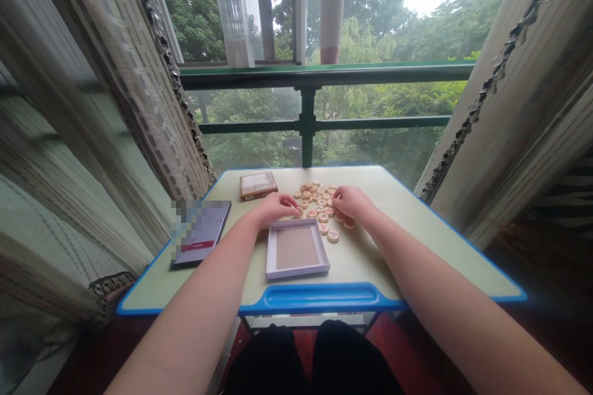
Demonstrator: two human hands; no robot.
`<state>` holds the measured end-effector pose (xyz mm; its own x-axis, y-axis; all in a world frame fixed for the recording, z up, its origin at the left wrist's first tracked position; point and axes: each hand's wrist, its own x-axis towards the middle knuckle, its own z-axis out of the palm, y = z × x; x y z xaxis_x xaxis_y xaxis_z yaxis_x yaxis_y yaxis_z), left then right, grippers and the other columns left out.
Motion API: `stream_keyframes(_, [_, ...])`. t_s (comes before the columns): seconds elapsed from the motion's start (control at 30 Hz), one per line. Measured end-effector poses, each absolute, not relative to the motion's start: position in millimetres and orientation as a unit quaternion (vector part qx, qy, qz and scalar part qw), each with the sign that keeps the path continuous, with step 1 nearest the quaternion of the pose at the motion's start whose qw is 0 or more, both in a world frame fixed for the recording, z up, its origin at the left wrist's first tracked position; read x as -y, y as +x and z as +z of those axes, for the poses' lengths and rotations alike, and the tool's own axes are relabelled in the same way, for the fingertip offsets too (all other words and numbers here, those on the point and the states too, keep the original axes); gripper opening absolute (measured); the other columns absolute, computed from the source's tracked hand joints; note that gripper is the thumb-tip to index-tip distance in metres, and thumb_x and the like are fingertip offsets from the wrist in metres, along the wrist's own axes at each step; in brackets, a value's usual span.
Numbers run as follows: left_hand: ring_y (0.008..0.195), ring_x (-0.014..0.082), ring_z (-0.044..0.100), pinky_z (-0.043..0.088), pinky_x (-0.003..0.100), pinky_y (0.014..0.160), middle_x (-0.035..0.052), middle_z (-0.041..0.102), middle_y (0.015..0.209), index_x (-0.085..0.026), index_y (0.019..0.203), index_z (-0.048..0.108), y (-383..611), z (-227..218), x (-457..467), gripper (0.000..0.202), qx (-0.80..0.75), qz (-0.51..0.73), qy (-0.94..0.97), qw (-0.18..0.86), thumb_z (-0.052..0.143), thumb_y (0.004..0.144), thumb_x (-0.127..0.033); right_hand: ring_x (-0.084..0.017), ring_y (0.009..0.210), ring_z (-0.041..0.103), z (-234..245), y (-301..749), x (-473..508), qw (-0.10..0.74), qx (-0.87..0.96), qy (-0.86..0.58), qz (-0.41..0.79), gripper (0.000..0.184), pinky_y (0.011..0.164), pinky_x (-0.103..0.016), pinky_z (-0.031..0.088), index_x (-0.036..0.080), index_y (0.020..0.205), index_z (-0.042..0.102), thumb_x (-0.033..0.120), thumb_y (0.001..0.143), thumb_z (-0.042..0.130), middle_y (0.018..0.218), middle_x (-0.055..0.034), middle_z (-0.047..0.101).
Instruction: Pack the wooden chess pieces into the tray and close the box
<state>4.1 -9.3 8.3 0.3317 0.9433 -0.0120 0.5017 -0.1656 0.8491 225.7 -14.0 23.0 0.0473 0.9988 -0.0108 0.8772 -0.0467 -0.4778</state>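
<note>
Round wooden Chinese chess pieces [319, 208] lie in a loose heap on the table, several showing red or dark characters. At the heap's left side, my left hand [276, 208] has its fingers closed on one piece [299, 212] just beyond the box's far edge. My right hand [351, 202] rests on the heap's right side, fingers bent together among the pieces; what is between its fingertips is hidden. In front of the heap sits an open shallow white box [299, 249] with a bare brownish bottom. Two pieces [333, 236] lie beside its right wall.
A brown box lid with a picture [258, 184] lies at the back left. A dark-edged book or folder [204, 234], partly blurred, is at the left edge. The pale table [417, 247] has a blue rim and a front groove [320, 296]. Curtains flank the window railing [324, 76].
</note>
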Motion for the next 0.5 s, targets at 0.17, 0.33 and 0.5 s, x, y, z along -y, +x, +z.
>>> stream_keyframes(0.17, [0.066, 0.0133, 0.054, 0.039, 0.024, 0.061, 0.0025, 0.062, 0.073, -0.016, 0.079, 0.066, 4.8, 4.9, 5.9, 0.030, -0.519, 0.339, 0.696, 0.363, 0.070, 0.055, -0.033, -0.010, 0.042, 0.055, 25.5, 224.2, 15.5, 0.174, 0.674, -0.697, 0.171, 0.019, 0.049, -0.019, 0.038, 0.016, 0.088, 0.064, 0.015, 0.074, 0.050, 0.057, -0.0010, 0.066])
stream_keyframes(0.33, [0.066, 0.0125, 0.053, 0.040, 0.024, 0.064, 0.0027, 0.062, 0.076, -0.016, 0.077, 0.066, 6.1, 2.2, 3.4, 0.024, -0.531, 0.340, 0.705, 0.325, 0.067, 0.056, -0.027, -0.010, 0.037, 0.052, 27.4, 224.0, 18.2, 0.172, 0.675, -0.695, 0.178, 0.020, 0.047, -0.020, 0.038, 0.016, 0.089, 0.063, 0.015, 0.074, 0.049, 0.056, -0.0005, 0.065])
stream_keyframes(0.5, [0.057, 0.0105, 0.049, 0.037, 0.023, 0.055, 0.0020, 0.063, 0.069, -0.014, 0.078, 0.069, 7.7, 7.0, 7.9, 0.023, -0.535, 0.314, 0.694, 0.365, 0.064, 0.058, -0.026, -0.009, 0.037, 0.051, 26.7, 222.4, 18.7, 0.170, 0.687, -0.686, 0.170, 0.020, 0.047, -0.020, 0.038, 0.015, 0.087, 0.064, 0.015, 0.075, 0.048, 0.058, -0.0015, 0.065])
